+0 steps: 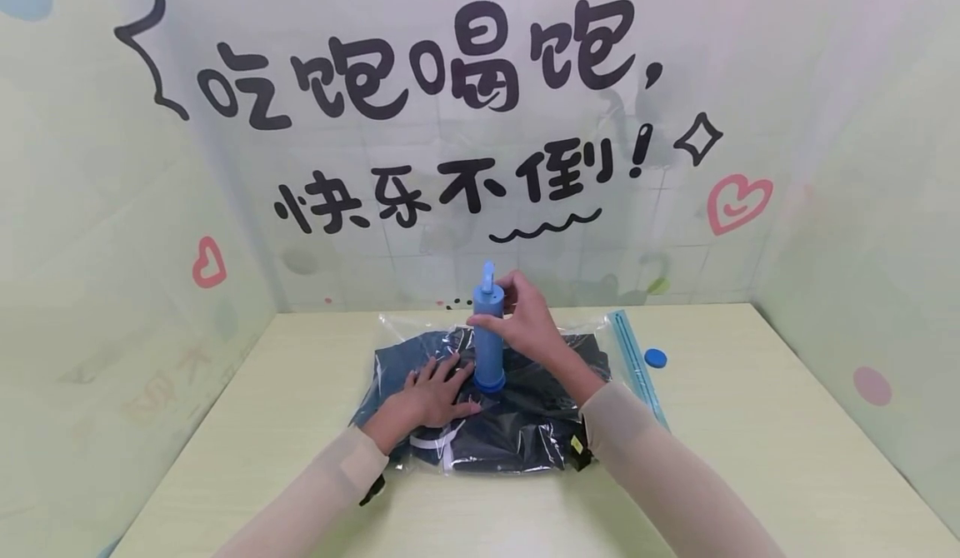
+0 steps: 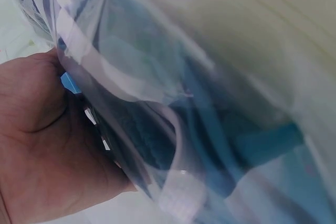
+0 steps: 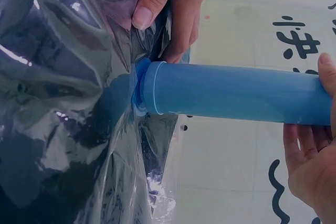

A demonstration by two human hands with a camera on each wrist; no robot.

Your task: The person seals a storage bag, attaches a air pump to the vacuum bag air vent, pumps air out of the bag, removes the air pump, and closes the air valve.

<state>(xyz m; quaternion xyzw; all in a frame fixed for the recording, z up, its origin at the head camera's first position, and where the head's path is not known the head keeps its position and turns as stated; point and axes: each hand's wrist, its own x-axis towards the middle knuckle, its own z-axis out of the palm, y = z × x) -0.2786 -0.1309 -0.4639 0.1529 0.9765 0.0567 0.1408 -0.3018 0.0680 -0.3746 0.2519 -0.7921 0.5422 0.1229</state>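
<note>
Blue pump stands upright on the clear bag, right grip clasping it, left grip spread on the bag.

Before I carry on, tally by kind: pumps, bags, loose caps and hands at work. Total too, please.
Blue hand pump: 1
Clear bag: 1
Loose blue cap: 1
Hands: 2 (left hand, right hand)
Total: 5
The dark fabric inside is uncounted; its pieces can't be told apart.
</note>
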